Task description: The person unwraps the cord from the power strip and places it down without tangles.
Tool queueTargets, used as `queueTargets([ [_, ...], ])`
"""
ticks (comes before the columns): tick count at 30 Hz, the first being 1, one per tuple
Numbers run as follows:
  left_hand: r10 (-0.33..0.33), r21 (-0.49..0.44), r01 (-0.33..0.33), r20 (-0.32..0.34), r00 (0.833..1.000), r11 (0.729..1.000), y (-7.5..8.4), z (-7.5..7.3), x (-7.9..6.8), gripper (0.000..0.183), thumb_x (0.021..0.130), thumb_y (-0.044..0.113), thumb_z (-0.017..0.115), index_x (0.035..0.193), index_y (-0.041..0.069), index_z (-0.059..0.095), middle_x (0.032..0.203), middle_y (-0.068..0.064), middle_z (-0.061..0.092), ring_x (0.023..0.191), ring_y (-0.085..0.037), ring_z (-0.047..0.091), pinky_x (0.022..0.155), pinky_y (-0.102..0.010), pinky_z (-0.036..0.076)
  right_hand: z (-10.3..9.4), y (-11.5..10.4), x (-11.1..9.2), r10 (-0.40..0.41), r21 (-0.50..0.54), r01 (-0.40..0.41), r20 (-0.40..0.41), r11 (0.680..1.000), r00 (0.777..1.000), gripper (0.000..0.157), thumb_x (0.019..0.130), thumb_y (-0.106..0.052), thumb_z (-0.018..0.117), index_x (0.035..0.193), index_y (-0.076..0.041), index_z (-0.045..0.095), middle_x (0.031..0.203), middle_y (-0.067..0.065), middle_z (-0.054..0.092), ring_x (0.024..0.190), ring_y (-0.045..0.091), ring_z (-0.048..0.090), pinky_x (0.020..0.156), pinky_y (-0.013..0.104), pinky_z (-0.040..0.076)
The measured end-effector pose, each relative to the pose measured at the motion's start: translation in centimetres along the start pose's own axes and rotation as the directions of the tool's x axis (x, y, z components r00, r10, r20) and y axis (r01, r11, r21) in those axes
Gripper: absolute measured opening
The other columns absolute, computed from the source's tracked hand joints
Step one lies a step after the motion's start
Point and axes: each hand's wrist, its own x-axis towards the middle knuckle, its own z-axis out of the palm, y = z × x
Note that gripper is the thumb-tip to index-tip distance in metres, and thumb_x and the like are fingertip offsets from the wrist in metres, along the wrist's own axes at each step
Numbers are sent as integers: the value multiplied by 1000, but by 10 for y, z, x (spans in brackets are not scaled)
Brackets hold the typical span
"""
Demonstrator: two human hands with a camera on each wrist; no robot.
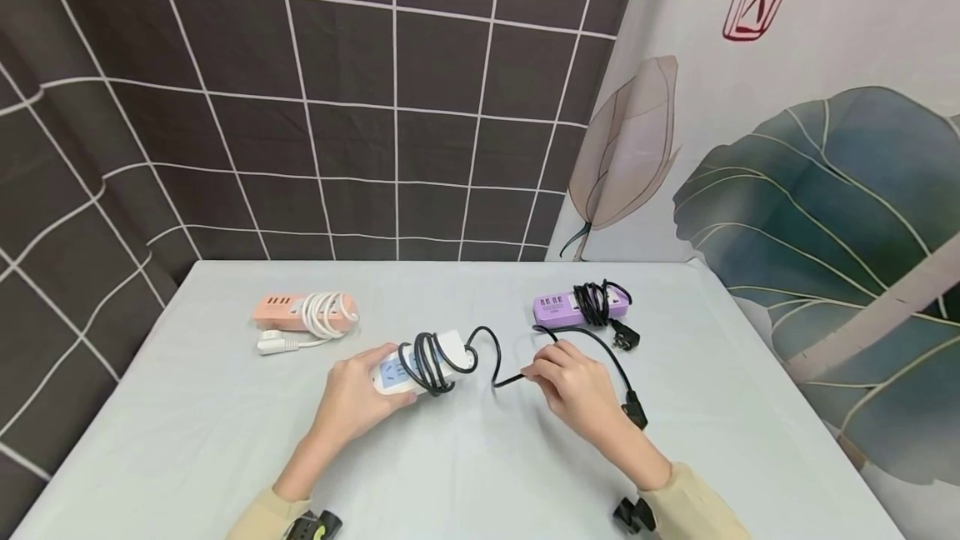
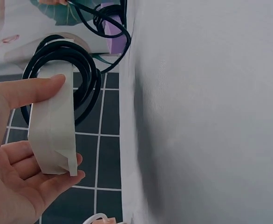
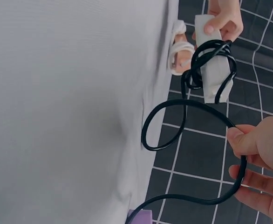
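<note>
My left hand (image 1: pixel 362 397) grips a white power strip (image 1: pixel 391 373) by its left end, thumb on one side and fingers on the other. Black cord (image 1: pixel 427 363) is looped around the strip's right half. From those coils the cord runs across to my right hand (image 1: pixel 572 382), which pinches it between thumb and fingers. Beyond the right hand, the free length bends round to a black plug (image 1: pixel 634 410) near the wrist. In the left wrist view the strip's white underside (image 2: pixel 52 126) faces the camera. The right wrist view shows the cord (image 3: pixel 192 103) making a wide loop.
At the back left of the white table (image 1: pixel 450 473) lies an orange power strip (image 1: pixel 279 312) wrapped in white cord, its white plug (image 1: pixel 272 343) in front. A purple power strip (image 1: pixel 553 309) with black cord and plug (image 1: pixel 626 335) lies back right. Dark checked cloth (image 1: pixel 337 140) hangs behind.
</note>
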Motion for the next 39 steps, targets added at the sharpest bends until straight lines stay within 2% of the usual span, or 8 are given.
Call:
queueTargets([
  [11, 1, 0, -1, 8, 1000, 1000, 4, 2, -3, 67, 57, 21, 89, 117, 3, 66, 109, -19, 71, 93, -29, 67, 82, -44, 52, 4, 1, 9, 45, -18, -45, -11, 999, 999, 17, 69, -5, 80, 76, -18, 73, 79, -7, 67, 74, 10, 59, 48, 21, 45],
  [19, 6, -2, -6, 8, 1000, 1000, 6, 3, -5, 67, 56, 21, 89, 116, 3, 67, 109, -18, 71, 93, -29, 67, 82, -44, 52, 6, 1, 15, 53, -19, -53, -26, 998, 998, 9, 78, -9, 73, 76, -18, 72, 79, -6, 67, 74, 11, 60, 46, 22, 44],
  [26, 13, 8, -13, 12, 1000, 1000, 8, 4, -6, 66, 56, 22, 89, 116, 4, 67, 109, -16, 71, 92, -27, 67, 80, -42, 52, 9, 0, 18, 85, -34, -87, -45, 996, 995, 15, 70, -7, 76, 76, -20, 73, 78, -8, 68, 72, 11, 59, 43, 21, 41],
  [34, 24, 12, -24, 12, 1000, 1000, 9, 4, -7, 66, 55, 22, 90, 115, 5, 67, 109, -16, 71, 91, -26, 67, 79, -41, 52, 11, 0, 23, 119, -43, -121, -61, 992, 991, 14, 71, -9, 76, 77, -21, 73, 79, -8, 68, 73, 11, 61, 39, 19, 35],
  [39, 22, 12, -22, 19, 1000, 1000, 9, 5, -8, 67, 55, 21, 90, 116, 4, 67, 111, -16, 71, 92, -27, 68, 80, -41, 52, 11, 0, 26, 126, -41, -131, -101, 991, 987, 15, 69, -9, 80, 76, -21, 73, 78, -8, 67, 72, 11, 60, 39, 18, 34],
])
